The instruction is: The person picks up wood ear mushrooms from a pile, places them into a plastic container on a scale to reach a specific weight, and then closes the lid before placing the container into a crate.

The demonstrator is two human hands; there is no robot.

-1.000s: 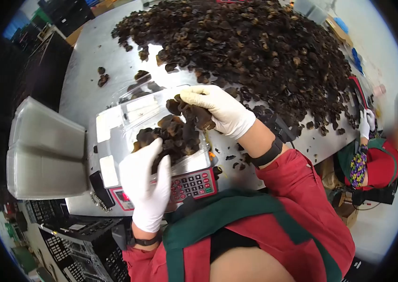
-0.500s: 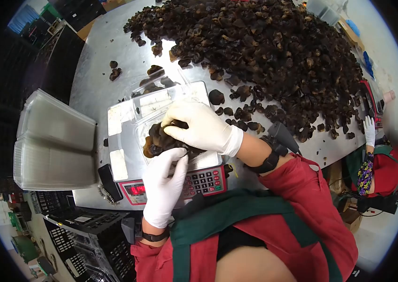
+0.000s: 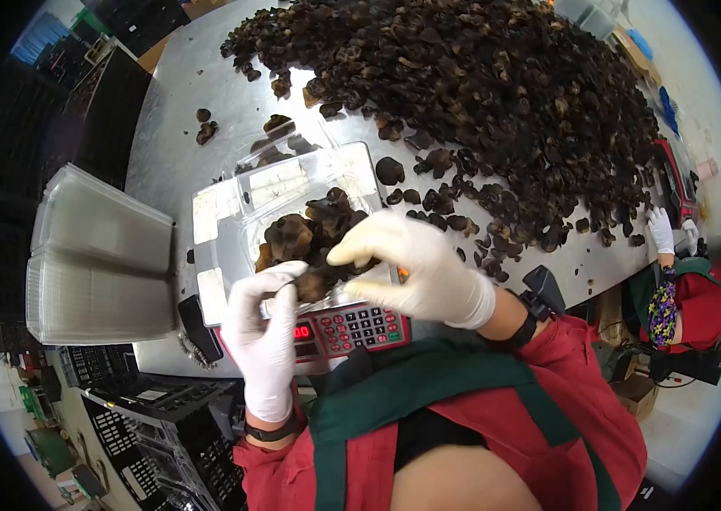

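Dark brown wood ear mushrooms (image 3: 288, 237) are heaped in a clear plastic clamshell box (image 3: 250, 223) on a digital scale (image 3: 207, 223) with a red keypad. My left hand (image 3: 263, 328), in a white glove, is at the near left corner of the box, thumb and forefinger closed on a brown mushroom piece (image 3: 314, 287). Slightly blurred, my right hand (image 3: 424, 268), also gloved, is over the box's right side with thumb and fingers apart beside the mushrooms. Its fingers partly hide the heap. Part of the red display shows zeros beside my left hand.
A large mushroom pile (image 3: 480, 102) covers the far table (image 3: 173, 111), with loose pieces around it. Stacked clear boxes (image 3: 101, 255) and a phone (image 3: 194, 319) are at left. Black crates (image 3: 139, 426) stand below. Another person's gloved hand (image 3: 660, 230) is near a second scale (image 3: 675, 179) at right.
My right hand has moved right and nearer, opening from its pinch and uncovering the heap. My left hand has shifted left and slightly nearer. The visible display digits have changed.
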